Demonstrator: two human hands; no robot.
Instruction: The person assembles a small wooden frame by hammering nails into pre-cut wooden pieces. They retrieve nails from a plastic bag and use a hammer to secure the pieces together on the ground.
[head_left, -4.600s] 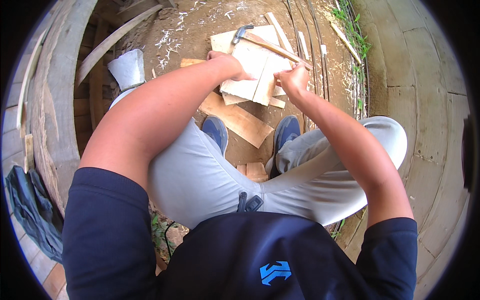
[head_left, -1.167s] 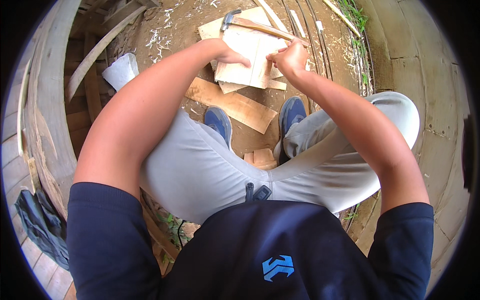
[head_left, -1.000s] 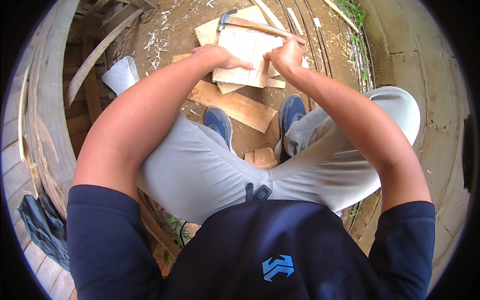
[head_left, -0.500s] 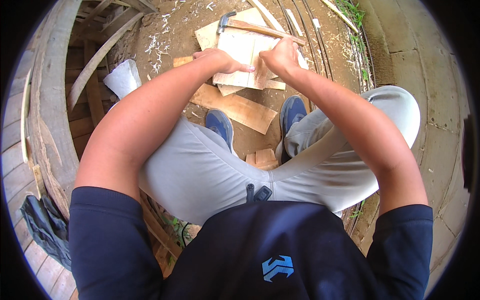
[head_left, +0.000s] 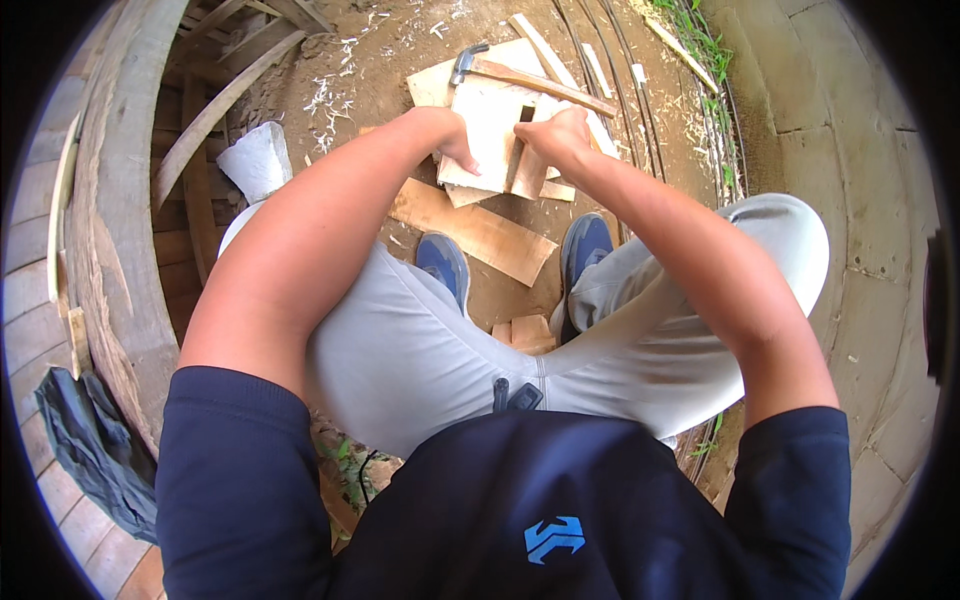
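Note:
A pale wooden board (head_left: pixel 485 115) lies on top of a small stack of boards on the ground before me. My left hand (head_left: pixel 452 135) is closed on its left side, the thumb pressed flat on top and the other fingers hidden. On the board's right is a narrow wooden strip (head_left: pixel 529 172), tilted, with a dark gap between the two. Closed on that strip is my right hand (head_left: pixel 560 133), its fingertips partly hidden. Just beyond my hands a claw hammer (head_left: pixel 540 78) with a wooden handle rests across the stack.
A loose plank (head_left: pixel 470 228) lies between the stack and my shoes, with small wood offcuts (head_left: pixel 525 333) nearer me. To the left are a whitish block (head_left: pixel 256 160) and a heavy timber beam (head_left: pixel 120 210). Thin dark rods (head_left: pixel 635 95) run along the ground at right, beside a paved strip (head_left: pixel 870 250).
The narrow strip has come apart from the board and tilted, opening a dark gap. My left thumb has drawn back from the seam. The whole view has shifted slightly.

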